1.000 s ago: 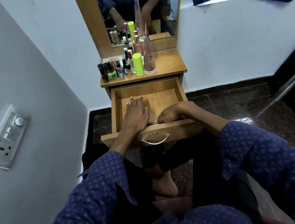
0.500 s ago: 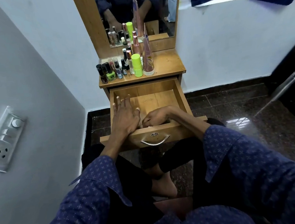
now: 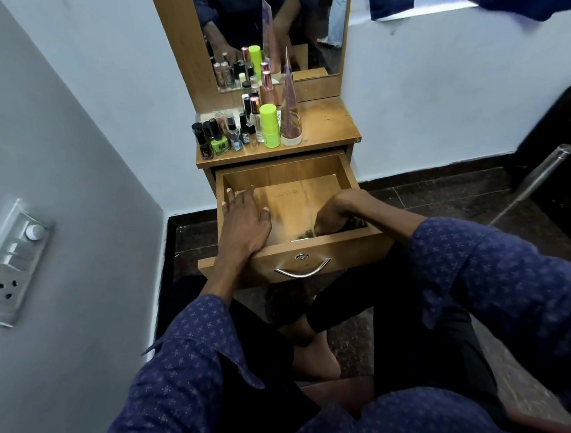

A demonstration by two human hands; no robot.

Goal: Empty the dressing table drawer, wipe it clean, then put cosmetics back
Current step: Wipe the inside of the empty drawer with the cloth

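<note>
two hands (image 3: 243,219), one drawer (image 3: 347,177), one mirror (image 3: 302,16)

Right hand (image 3: 337,214) slid right — cloth (image 3: 307,234) too.

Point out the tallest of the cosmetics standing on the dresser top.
The pink cone-shaped tube, at the right end of the cluster beside the lime-green stick. Its tip rises well above every bottle.

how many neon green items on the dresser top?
2. A tall neon green stick stands front centre, left of the pink tube. A green nail polish bottle stands in the front left cluster. Mirror reflections not counted; bottles behind may hide more.
</note>
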